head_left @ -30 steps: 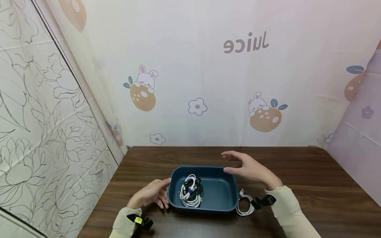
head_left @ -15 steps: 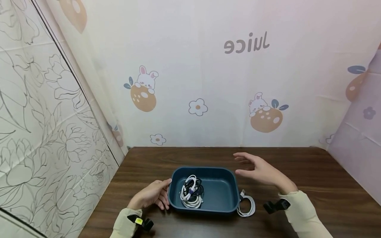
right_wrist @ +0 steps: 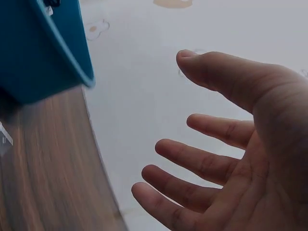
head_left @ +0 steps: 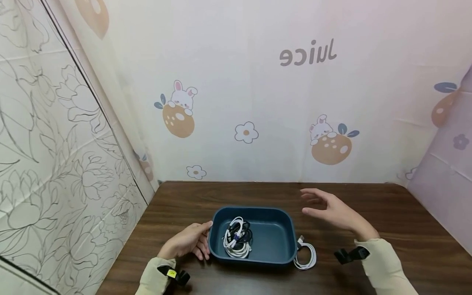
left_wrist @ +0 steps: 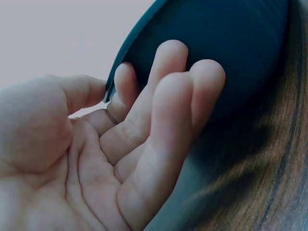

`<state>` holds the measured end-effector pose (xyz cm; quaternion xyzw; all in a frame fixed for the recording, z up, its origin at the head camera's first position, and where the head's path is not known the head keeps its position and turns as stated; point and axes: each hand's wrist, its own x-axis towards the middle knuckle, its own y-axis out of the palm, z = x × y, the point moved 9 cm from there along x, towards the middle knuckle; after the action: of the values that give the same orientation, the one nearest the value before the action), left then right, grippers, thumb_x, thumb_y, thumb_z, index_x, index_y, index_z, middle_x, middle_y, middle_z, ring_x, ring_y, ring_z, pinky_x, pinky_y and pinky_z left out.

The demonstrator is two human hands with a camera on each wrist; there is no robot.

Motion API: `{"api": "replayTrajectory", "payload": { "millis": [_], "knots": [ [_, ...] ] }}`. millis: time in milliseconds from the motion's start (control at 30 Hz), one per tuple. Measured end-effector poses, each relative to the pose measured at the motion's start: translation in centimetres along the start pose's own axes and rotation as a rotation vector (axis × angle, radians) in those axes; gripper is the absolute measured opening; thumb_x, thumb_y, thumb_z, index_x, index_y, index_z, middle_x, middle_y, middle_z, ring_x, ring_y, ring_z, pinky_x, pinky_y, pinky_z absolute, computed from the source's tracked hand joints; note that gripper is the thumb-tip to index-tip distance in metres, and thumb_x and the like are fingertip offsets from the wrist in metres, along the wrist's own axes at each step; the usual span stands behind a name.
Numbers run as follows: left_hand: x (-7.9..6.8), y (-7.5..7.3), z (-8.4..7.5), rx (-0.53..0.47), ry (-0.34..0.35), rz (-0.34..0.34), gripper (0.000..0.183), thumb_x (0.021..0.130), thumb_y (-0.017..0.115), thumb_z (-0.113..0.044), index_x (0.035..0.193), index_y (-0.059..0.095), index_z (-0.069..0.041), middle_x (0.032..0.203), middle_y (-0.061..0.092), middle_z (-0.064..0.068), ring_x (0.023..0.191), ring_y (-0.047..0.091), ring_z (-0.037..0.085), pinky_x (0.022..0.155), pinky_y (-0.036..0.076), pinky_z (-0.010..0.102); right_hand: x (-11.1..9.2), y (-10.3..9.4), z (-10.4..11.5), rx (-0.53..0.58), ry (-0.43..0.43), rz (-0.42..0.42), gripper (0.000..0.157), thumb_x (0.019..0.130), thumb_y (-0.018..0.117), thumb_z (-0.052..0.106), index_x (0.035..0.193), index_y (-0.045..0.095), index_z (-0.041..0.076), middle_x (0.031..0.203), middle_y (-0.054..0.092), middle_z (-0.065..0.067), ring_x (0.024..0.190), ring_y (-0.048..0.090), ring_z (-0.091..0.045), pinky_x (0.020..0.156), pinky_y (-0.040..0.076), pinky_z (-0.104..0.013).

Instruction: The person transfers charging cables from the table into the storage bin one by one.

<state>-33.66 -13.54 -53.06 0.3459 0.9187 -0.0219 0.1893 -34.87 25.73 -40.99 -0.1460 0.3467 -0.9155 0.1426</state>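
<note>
A dark blue rectangular plastic bin (head_left: 273, 241) sits on the table. Inside its left half lie coiled cables (head_left: 237, 238), white and black, bundled together. My left hand (head_left: 188, 241) grips the bin's left side, thumb at the rim and the other fingers along the outer wall; the left wrist view shows the fingers (left_wrist: 171, 101) bent beside that wall. To the right of the bin, my right hand (head_left: 333, 211) hovers over the table holding nothing, its fingers (right_wrist: 197, 159) spread and thumb apart. A coiled white USB cable (head_left: 312, 256) lies against the bin's right front corner.
The brown wood-grain table (head_left: 368, 205) reaches back to a printed curtain (head_left: 221, 82) with rabbits and flowers. Another curtain (head_left: 81, 176) with line-drawn flowers hangs along the left side.
My right hand has drawn away to the right from above the bin's right rim, fingers still spread. The left hand, bin and cables have stayed in place.
</note>
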Motion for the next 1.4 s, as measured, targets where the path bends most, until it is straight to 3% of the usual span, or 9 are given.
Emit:
{"api": "replayTrajectory", "payload": {
  "millis": [267, 500, 833, 1067, 1400],
  "knots": [
    [-0.1, 0.0, 0.1, -0.008, -0.005, 0.007, 0.06, 0.109, 0.038, -0.053, 0.081, 0.066, -0.007, 0.067, 0.071, 0.004, 0.06, 0.073, 0.017, 0.052, 0.059, 0.029, -0.5, -0.8, -3.3, -0.03, 0.066, -0.013, 0.059, 0.098, 0.071, 0.036, 0.147, 0.051, 0.011, 0.137, 0.062, -0.021, 0.123, 0.061, -0.043, 0.093, 0.056, -0.057],
    [-0.1, 0.1, -0.1, -0.01, 0.002, 0.01, 0.06, 0.108, 0.039, -0.054, 0.081, 0.065, -0.007, 0.067, 0.071, 0.004, 0.06, 0.072, 0.017, 0.051, 0.059, 0.029, -0.6, -0.5, -3.5, 0.009, 0.058, 0.017, 0.06, 0.097, 0.073, 0.033, 0.147, 0.05, 0.009, 0.137, 0.061, -0.024, 0.121, 0.062, -0.041, 0.091, 0.057, -0.053],
    [0.0, 0.0, 0.1, -0.017, 0.004, 0.006, 0.06, 0.109, 0.039, -0.053, 0.082, 0.065, -0.006, 0.067, 0.071, 0.005, 0.06, 0.073, 0.017, 0.052, 0.06, 0.03, -1.0, 2.2, -4.0, 0.066, 0.011, 0.159, 0.062, 0.096, 0.074, 0.026, 0.146, 0.048, -0.001, 0.134, 0.059, -0.028, 0.115, 0.065, -0.04, 0.085, 0.057, -0.027],
    [0.1, 0.1, 0.0, -0.007, 0.008, 0.011, 0.059, 0.108, 0.04, -0.054, 0.081, 0.065, -0.007, 0.067, 0.071, 0.005, 0.06, 0.072, 0.017, 0.052, 0.059, 0.03, -1.5, 4.2, -4.1, 0.206, -0.059, 0.294, 0.064, 0.094, 0.075, 0.015, 0.144, 0.045, -0.011, 0.134, 0.056, -0.035, 0.111, 0.067, -0.036, 0.09, 0.059, -0.031],
    [-0.1, 0.3, 0.0, -0.017, 0.006, 0.017, 0.06, 0.11, 0.038, -0.052, 0.082, 0.066, -0.007, 0.067, 0.071, 0.003, 0.06, 0.073, 0.016, 0.052, 0.059, 0.029, -1.8, 6.4, -4.2, 0.315, -0.037, 0.41, 0.048, 0.095, 0.071, 0.007, 0.138, 0.054, -0.007, 0.133, 0.06, -0.032, 0.112, 0.065, -0.031, 0.089, 0.057, -0.025]
  ]
}}
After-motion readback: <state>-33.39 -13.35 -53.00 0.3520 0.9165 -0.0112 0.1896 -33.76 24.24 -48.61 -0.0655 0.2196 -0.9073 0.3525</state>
